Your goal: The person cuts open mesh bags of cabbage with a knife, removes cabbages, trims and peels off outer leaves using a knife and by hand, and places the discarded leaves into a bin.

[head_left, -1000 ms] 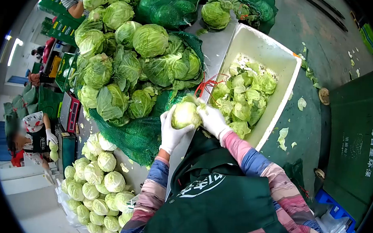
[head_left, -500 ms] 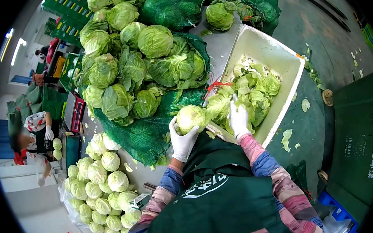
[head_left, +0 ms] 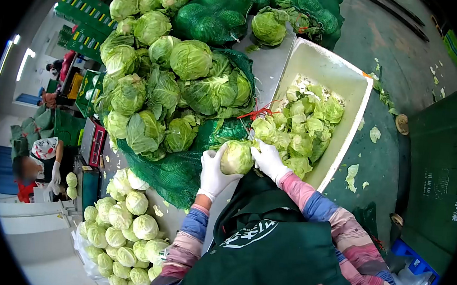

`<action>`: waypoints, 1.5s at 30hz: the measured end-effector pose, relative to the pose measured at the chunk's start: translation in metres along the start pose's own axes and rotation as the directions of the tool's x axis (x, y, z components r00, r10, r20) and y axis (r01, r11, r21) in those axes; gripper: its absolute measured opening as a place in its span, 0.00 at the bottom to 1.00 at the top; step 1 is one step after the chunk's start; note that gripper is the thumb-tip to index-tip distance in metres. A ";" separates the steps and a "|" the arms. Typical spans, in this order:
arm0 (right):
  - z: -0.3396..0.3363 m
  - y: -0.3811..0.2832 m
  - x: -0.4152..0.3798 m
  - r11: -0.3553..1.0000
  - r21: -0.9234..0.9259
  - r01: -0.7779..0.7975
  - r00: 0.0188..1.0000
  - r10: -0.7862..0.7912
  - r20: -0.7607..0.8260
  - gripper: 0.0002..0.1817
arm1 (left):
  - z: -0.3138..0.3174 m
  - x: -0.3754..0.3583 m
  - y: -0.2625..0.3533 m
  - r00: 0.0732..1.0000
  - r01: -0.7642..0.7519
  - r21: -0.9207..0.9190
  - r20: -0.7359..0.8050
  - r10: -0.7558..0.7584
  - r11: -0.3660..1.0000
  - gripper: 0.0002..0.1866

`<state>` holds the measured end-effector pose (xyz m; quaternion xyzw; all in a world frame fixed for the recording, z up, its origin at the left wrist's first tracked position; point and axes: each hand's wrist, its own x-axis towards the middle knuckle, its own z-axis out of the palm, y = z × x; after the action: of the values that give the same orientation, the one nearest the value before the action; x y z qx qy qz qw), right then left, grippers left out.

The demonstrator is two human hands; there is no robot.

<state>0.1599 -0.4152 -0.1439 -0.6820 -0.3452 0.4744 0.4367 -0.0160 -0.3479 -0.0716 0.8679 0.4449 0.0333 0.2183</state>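
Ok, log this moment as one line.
left hand: around cabbage | right hand: at cabbage's edge | box: holds loose leaves | green net: near left hand

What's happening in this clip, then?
A person's white-gloved left hand holds a cabbage, with the right hand at its far edge. Loose leaves lie in a pale box to the right. Leafy cabbages are heaped ahead, and paler, smoother heads are piled at left.
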 end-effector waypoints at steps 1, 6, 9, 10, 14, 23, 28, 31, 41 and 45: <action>-0.002 -0.002 -0.005 0.986 -0.149 0.068 0.997 -0.072 -0.023 0.25 | 0.008 0.001 0.001 0.985 -0.095 0.027 -0.141 0.098 0.995 0.54; 0.001 -0.007 -0.026 0.811 -0.537 0.232 0.973 -0.193 0.129 0.38 | 0.033 0.013 0.006 0.974 -0.123 -0.106 -0.201 0.100 0.987 0.52; 0.007 -0.003 -0.025 0.795 -0.569 0.210 0.977 -0.190 0.096 0.39 | 0.035 0.014 0.009 0.978 -0.078 -0.126 -0.201 0.052 0.989 0.51; 0.007 -0.003 -0.024 0.796 -0.568 0.210 0.977 -0.189 0.095 0.39 | 0.035 0.014 0.008 0.978 -0.066 -0.126 -0.205 0.039 0.990 0.50; 0.003 -0.002 -0.020 0.720 -0.607 0.337 0.938 -0.313 0.149 0.39 | 0.033 0.016 0.004 0.987 -0.067 -0.116 -0.154 0.049 0.991 0.49; -0.038 -0.018 -0.002 0.928 -0.367 0.065 0.989 -0.109 -0.100 0.26 | 0.033 0.000 0.004 0.954 -0.155 -0.110 -0.276 0.120 0.982 0.54; -0.080 0.023 0.008 0.876 -0.453 -0.166 0.947 0.013 -0.322 0.26 | 0.029 -0.014 -0.011 0.978 0.036 -0.417 -0.172 -0.118 0.908 0.59; -0.036 0.002 -0.014 0.940 -0.342 -0.001 0.990 -0.048 -0.134 0.41 | 0.030 -0.001 -0.012 0.978 0.042 -0.334 -0.181 -0.108 0.942 0.58; 0.023 -0.016 -0.020 0.831 -0.537 0.143 0.990 -0.129 0.063 0.44 | 0.023 0.015 0.000 0.995 -0.033 -0.061 -0.091 0.028 0.998 0.54; 0.024 -0.013 -0.016 0.803 -0.562 0.197 0.974 -0.225 0.019 0.41 | 0.024 0.014 0.003 0.991 0.088 -0.058 -0.099 -0.093 0.994 0.54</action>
<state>0.1312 -0.4174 -0.1303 -0.7485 -0.5321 0.2840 0.2757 0.0011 -0.3464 -0.0935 0.8380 0.4933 0.0795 0.2195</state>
